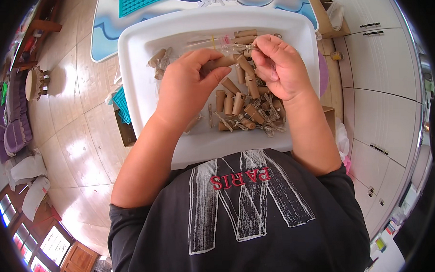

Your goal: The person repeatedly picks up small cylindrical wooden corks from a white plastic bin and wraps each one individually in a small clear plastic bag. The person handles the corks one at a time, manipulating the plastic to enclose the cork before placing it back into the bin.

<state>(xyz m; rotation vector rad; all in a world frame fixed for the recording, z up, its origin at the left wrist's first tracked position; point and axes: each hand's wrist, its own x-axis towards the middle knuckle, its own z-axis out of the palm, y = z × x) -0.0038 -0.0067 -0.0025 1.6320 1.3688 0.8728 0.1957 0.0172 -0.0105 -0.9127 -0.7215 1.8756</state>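
My left hand (189, 84) grips a small brown cork-like cylinder (218, 63) between thumb and fingers, held over a white plastic tray (138, 57). My right hand (281, 66) pinches a thin wire with a small clear piece (238, 47) at the cylinder's end. Below both hands, several more brown cylinders (235, 104) and tangled thin wires (267, 117) lie piled in the tray. A few cylinders (157, 59) lie apart at the tray's left, and some more cylinders (245, 36) sit near its far side.
The tray rests against my body, above a tiled floor (74, 141). A table with a blue-patterned cover (104, 34) and a teal mat (138, 3) stands beyond it. White cabinets (378, 82) run along the right; cardboard boxes (326, 19) sit beside them.
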